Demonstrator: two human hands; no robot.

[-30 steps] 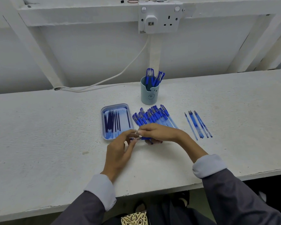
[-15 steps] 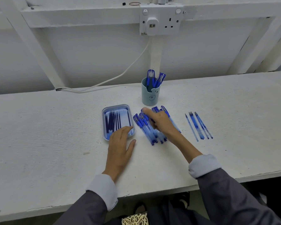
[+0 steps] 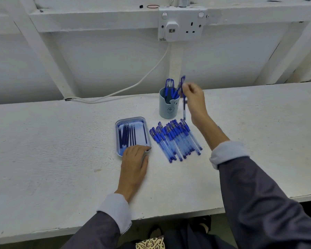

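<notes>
Head view: this one camera looks down over your arms at the table (image 3: 61, 159).
Right hand: your right hand (image 3: 194, 98) grips a single blue pen (image 3: 184, 111), with the fingers curled round its upper part. Motion blur hides the finer detail of the grip.
Pen in hand: it hangs close to upright, just at 3 o'clock of the cup (image 3: 169, 107). It is clear of the table and not yet inside the cup.
Left hand: your left hand (image 3: 134, 166) lies flat with the fingers straight, holding nothing. The fingertips touch the near rim of the tray (image 3: 117, 137).
Done: a few capped pens (image 3: 169, 85) already stand in the cup, and I take these to be the finished share.
Left: the pen row (image 3: 176, 141) lies on the table at 6 o'clock of the cup. Its pens overlap and clearly outnumber those in the cup.
Tray: it sits at 9 o'clock of the row and holds loose refills (image 3: 127, 137) lying lengthwise. I cannot tell whether they are spares or are waiting for barrels.
Progress: by this layout you are in the early part, with most pens not yet moved.
Next move: I judge that the held pen needs to shift toward 9 o'clock, clear the cup's rim, and then go down among the others.
Backdrop: a wall socket (image 3: 180, 24) sits at 12 o'clock, and its cable (image 3: 133, 87) trails off toward 9 o'clock.
</notes>
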